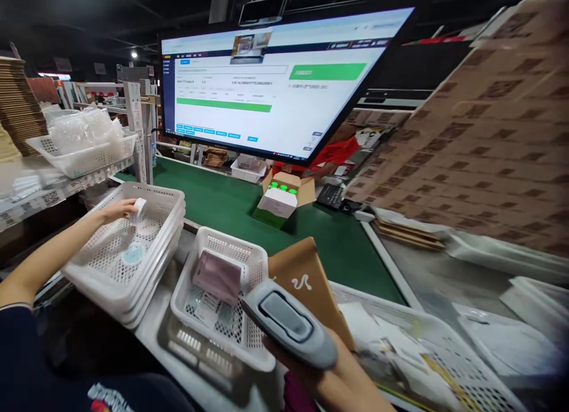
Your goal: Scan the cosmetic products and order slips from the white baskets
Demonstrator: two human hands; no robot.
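Right hand (pixel 331 370), lowest in view, mostly hidden; fingers wrapped around a grey handheld barcode scanner with a darker grey trigger panel (pixel 291 329). Scanner head tilts up and to the left of the wrist. A brown kraft paper envelope bearing a white squiggle mark (pixel 306 284) stands just behind the scanner, touching it; whether the same hand also grips it cannot be told.

Just left of the right hand: a white perforated plastic basket (pixel 249 353) on the bench (pixel 427 270). Inside lies a folded mauve cloth pouch (pixel 217 275) over some flat clear packets.

To the right of the right hand: a larger white mesh tray (pixel 448 341) filled with loose paper sheets, blurred.

Left hand (pixel 119 210), arm stretched out, fingers pinched on a small white roll-like item (pixel 139 209), details too small to read. The hand sits inside the top of a stack of white perforated baskets (pixel 169 222); a round pale-blue sticker or lid (pixel 132 255) lies on the basket floor below the hand.

Beyond both hands: a green conveyor belt (pixel 213 198) carrying an open cardboard carton with green-capped bottles (pixel 282 198). Above it, a large tilted monitor showing a white page with green bars (pixel 275 80). Far right of the hands: tall stacks of flat printed cardboard (pixel 489 127), motion-blurred. Far left: a shelf basket of clear plastic bags (pixel 84 145).
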